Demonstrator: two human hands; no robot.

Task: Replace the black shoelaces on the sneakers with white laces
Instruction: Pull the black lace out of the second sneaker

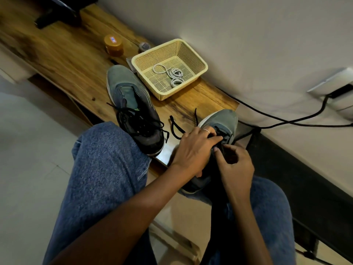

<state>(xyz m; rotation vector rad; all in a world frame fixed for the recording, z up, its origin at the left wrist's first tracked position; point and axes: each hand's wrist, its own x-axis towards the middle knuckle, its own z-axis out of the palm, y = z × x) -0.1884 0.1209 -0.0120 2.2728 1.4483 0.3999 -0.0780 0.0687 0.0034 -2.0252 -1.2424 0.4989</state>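
Two grey-green sneakers stand on a wooden bench. The left sneaker [131,108] keeps its black lace, loosened and untied. The right sneaker [219,123] sits at the bench's near right end, mostly under my hands. My left hand [193,150] lies over its throat, fingers curled on the black lace [176,129], whose free ends trail onto the wood. My right hand [235,165] pinches the lace at the eyelets just below. White laces [172,74] lie coiled in a cream plastic basket [198,59].
An orange-lidded jar [114,44] and a small grey roll [144,46] stand behind the basket. A dark stand [55,14] is at the far left. A black cable [286,121] runs along the wall to a socket [336,87]. My denim knees fill the foreground.
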